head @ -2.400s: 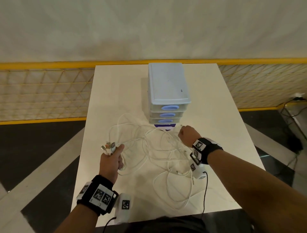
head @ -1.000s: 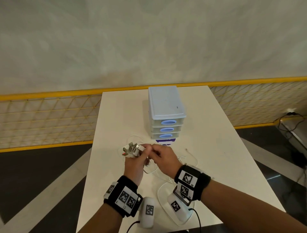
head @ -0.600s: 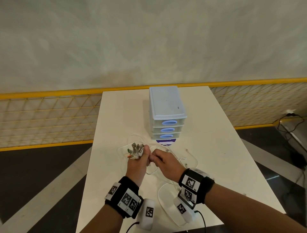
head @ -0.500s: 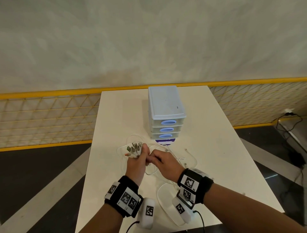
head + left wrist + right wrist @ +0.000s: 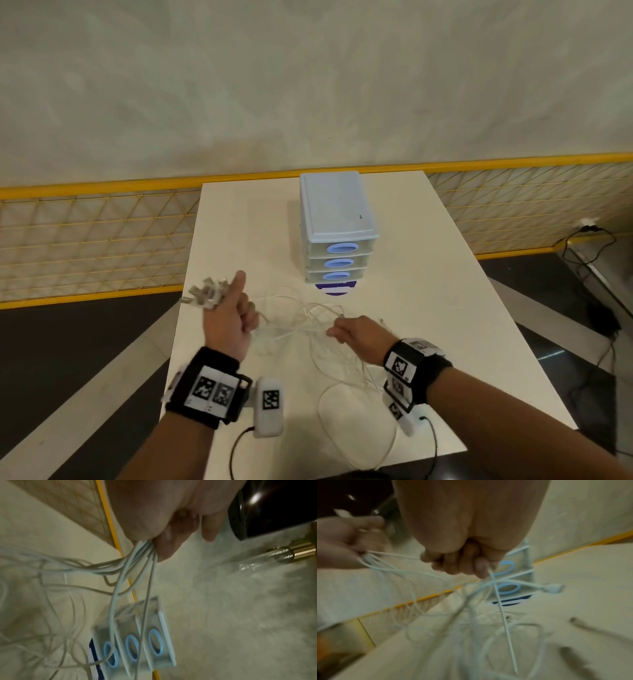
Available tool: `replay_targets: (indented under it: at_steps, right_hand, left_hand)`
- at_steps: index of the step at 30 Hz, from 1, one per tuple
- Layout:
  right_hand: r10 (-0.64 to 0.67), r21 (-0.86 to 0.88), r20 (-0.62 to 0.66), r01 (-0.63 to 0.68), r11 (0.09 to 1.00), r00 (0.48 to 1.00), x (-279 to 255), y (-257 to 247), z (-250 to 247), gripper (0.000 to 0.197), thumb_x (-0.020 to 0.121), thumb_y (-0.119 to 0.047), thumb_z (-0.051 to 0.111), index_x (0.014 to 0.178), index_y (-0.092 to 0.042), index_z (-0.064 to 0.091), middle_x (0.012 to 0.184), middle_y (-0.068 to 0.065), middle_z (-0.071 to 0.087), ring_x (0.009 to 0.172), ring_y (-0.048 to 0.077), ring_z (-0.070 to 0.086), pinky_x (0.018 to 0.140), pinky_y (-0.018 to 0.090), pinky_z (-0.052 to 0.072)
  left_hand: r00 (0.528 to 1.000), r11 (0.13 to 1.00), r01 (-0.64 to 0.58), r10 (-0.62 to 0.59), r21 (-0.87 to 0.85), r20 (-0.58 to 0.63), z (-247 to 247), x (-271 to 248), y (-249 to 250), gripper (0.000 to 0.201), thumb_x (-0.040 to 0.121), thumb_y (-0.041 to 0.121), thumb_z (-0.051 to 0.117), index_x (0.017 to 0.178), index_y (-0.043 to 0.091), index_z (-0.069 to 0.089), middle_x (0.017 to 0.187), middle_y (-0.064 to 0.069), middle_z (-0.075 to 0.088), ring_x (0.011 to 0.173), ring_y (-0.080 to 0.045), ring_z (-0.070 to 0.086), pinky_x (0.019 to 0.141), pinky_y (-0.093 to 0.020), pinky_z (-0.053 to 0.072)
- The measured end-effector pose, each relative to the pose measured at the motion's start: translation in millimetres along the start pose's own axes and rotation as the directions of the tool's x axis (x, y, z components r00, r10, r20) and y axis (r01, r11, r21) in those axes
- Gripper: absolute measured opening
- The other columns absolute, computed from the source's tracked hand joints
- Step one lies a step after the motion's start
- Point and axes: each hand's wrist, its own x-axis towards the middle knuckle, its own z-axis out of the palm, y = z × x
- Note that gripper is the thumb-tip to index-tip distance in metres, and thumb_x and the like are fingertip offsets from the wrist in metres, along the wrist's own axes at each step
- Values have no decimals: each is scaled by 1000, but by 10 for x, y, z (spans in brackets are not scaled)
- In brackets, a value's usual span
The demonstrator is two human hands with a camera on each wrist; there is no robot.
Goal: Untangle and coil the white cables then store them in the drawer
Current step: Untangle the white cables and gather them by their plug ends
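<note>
Untangling is underway; left hand (image 5: 228,320) is clenching the plugs (image 5: 205,294), right hand (image 5: 359,334) is pinching cables (image 5: 301,318) mid-surface (image 5: 428,274); next, probably drawing strands free, then coiling.

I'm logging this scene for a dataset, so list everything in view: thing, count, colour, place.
white cables: several, tangled, on the table and strung between both hands
plug ends: a bunch, metallic, sticking out of the left hand
drawer unit: one, pale with three blue handles, all drawers closed, table centre
table: one, white
mesh barrier: yellow, behind the table
wristbands: two, black with printed markers
left hand: grips the cable bunch
right hand: pinches cable strands
</note>
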Motion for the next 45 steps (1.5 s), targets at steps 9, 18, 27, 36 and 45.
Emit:
replay_targets:
  at_steps: [9, 18, 27, 36, 45]
  right_hand:
    - [314, -89, -160, -330, 940, 936, 21, 684, -524, 32, 99, -35, 37, 78, -13, 48, 84, 18, 62, 81, 32, 57, 67, 30, 33]
    - [-17, -73, -262, -2, 997, 965, 211, -340, -259, 22, 100, -21, 34, 97, -4, 48, 90, 21, 61, 78, 36, 57, 63, 36, 36]
    - [-93, -168, -125, 71, 983, 988, 94, -355, -186, 23, 100, -23, 36, 106, -7, 52, 101, 16, 64, 89, 33, 59, 75, 37, 42]
    - [266, -110, -103, -277, 955, 958, -37, 593, -347, 23, 100, -29, 34, 100, -13, 51, 103, 15, 65, 90, 30, 59, 71, 29, 34]
    - [91, -76, -346, -125, 989, 934, 94, 176, -363, 27, 99, -28, 39, 97, -8, 57, 86, 19, 67, 78, 37, 60, 65, 33, 38]
  left_hand:
    - [946, 981, -171, 189, 88, -263, -414, 161, 402, 42, 88, 4, 55, 55, 21, 35, 36, 10, 28, 30, -7, 19, 41, -19, 13]
    - [995, 840, 14, 40, 542, -88, 205, -80, -360, 24, 78, 23, 76, 62, 15, 59, 35, 10, 46, 33, -6, 39, 36, -16, 30]
    - [985, 927, 44, 23, 372, -172, 370, -92, -481, 21, 85, 11, 67, 66, 8, 62, 34, 10, 43, 31, -7, 32, 35, -16, 27]
    - [901, 949, -14, 148, 314, -407, -184, 155, -101, 21, 84, 24, 71, 71, 9, 63, 43, 4, 42, 30, -5, 29, 42, -23, 28]
    - [978, 702, 53, 107, 710, -178, 88, 42, -191, 33, 73, 39, 77, 65, 13, 60, 52, 0, 55, 52, -20, 53, 54, -27, 41]
